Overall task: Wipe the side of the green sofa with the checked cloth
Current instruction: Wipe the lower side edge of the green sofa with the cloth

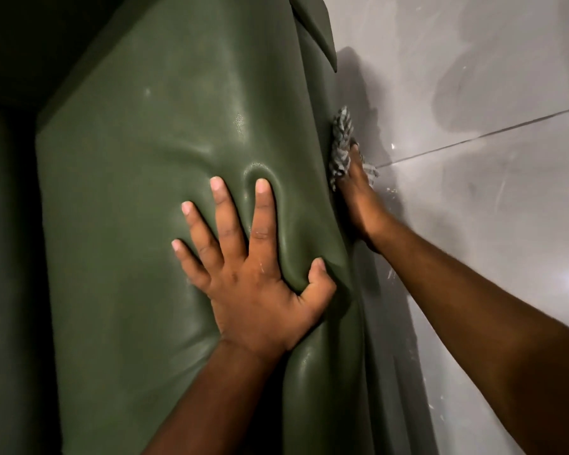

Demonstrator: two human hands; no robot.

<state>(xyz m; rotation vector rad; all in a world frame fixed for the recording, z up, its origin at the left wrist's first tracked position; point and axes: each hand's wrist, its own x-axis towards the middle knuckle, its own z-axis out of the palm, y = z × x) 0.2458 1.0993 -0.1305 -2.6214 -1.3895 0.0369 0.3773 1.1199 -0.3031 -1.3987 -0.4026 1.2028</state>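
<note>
The green sofa (pixel 151 159) fills the left and middle of the view, its padded top face dented. My left hand (pixel 243 270) lies flat on that top with fingers spread, pressing into the padding near its right edge. My right hand (pixel 358 205) reaches down over that edge, along the sofa's side, and grips the checked cloth (pixel 340 142). The cloth is bunched against the side of the sofa, and only its upper part and a corner past my fingers show. Most of the sofa's side face is hidden behind the edge.
Glossy grey floor tiles (pixel 473 192) with a dark grout line lie to the right of the sofa. Small white flecks are scattered on the floor by the sofa's base. A dark gap (pixel 14 60) runs along the left.
</note>
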